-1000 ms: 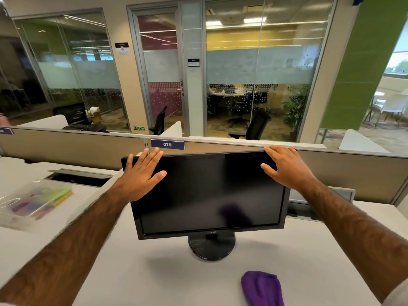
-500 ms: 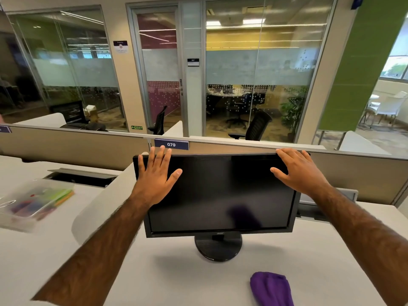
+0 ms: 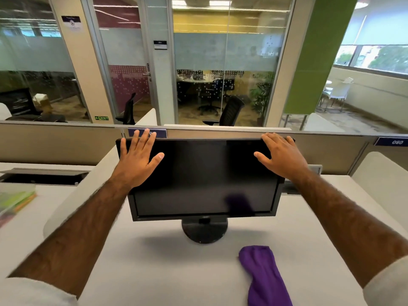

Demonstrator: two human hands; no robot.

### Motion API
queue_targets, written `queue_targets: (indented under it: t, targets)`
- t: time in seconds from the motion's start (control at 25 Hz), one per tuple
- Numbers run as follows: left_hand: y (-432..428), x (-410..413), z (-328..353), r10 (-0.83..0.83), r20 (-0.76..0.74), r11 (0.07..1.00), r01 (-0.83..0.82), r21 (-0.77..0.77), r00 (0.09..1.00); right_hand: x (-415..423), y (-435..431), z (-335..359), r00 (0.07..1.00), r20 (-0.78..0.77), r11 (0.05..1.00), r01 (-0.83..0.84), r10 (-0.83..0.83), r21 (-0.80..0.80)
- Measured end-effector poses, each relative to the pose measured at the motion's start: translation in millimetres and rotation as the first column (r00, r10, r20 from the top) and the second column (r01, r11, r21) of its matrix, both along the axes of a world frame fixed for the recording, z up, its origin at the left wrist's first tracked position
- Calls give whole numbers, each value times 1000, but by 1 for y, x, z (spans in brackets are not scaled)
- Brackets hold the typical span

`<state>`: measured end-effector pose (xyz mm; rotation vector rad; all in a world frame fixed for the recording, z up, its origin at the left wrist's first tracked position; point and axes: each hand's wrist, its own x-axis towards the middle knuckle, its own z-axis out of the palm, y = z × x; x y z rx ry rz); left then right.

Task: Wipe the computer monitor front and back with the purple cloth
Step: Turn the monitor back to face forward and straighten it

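Note:
A black computer monitor (image 3: 205, 180) stands on a round base on the white desk, its dark screen facing me. My left hand (image 3: 136, 160) lies flat with spread fingers over the screen's upper left corner. My right hand (image 3: 280, 155) covers the upper right corner, its fingers reaching over the top edge. The purple cloth (image 3: 263, 274) lies bunched on the desk, in front of the base and to the right; neither hand touches it. The cloth's reflection shows low in the screen.
The white desk (image 3: 154, 268) ends at a beige partition (image 3: 55, 142) just behind the monitor. A clear box with coloured items (image 3: 15, 202) sits at the left edge. A cable slot (image 3: 42, 175) opens at the back left. Glass-walled offices lie beyond.
The monitor and both hands have shifted to the right in view and the screen now faces me more squarely. The cloth stays where it was on the desk.

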<state>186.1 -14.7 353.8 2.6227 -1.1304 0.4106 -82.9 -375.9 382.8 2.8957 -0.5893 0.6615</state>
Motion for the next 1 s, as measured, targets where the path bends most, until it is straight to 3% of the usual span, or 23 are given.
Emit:
queue_targets:
  t: [0.36, 1.0]
  targets:
    - [-2, 11, 4, -76, -22, 997, 77, 26, 997, -14, 20, -5, 996, 20, 996, 85, -85, 23]
    - [-7, 9, 8, -22, -9, 999, 22, 39, 1000, -7, 29, -2, 989, -49, 984, 147, -142, 104]
